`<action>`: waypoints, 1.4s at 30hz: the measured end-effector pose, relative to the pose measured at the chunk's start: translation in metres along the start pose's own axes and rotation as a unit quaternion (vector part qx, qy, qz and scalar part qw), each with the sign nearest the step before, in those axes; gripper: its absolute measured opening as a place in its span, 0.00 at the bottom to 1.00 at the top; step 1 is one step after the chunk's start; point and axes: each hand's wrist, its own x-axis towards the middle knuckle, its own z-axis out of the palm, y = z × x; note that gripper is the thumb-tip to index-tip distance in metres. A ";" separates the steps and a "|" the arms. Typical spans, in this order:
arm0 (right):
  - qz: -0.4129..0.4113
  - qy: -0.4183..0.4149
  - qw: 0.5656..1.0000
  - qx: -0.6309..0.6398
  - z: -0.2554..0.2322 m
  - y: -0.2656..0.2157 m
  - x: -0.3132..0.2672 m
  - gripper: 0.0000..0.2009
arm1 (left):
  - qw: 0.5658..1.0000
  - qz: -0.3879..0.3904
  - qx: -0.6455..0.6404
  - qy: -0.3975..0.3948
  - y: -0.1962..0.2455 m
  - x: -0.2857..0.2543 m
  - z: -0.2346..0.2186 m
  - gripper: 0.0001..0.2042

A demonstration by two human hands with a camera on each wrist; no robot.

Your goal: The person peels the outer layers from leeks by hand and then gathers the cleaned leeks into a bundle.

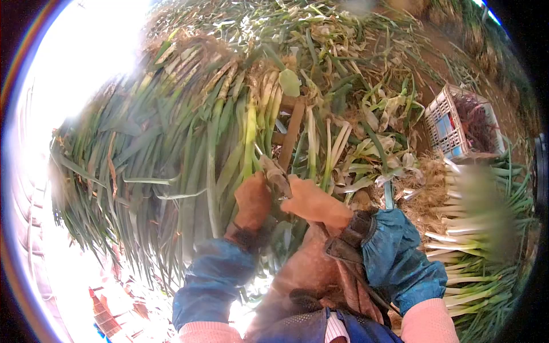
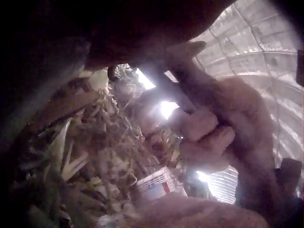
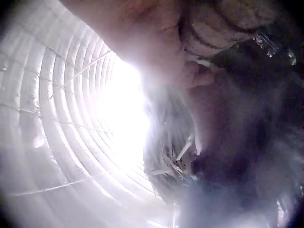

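Left hand [image 1: 251, 201] observed with fingers curled round a leek [image 1: 250, 134]; right hand [image 1: 318, 203], fingers likewise closed, pinches a brown leaf [image 1: 274, 173] just beside it.

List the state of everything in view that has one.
Left hand: curled at the leek stalks
Right hand: fingers curled; grip unclear
Crate: open-topped, reddish stringy material inside
Left-side leeks: piled, leaves hanging
Right-side leeks: laid side by side, white stems showing
Leaf scraps: loose, scattered
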 end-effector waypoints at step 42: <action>-0.055 0.091 0.990 -0.097 0.014 -0.012 0.022 0.20 | 0.953 -0.077 -0.282 -0.081 -0.059 -0.079 -0.007 0.29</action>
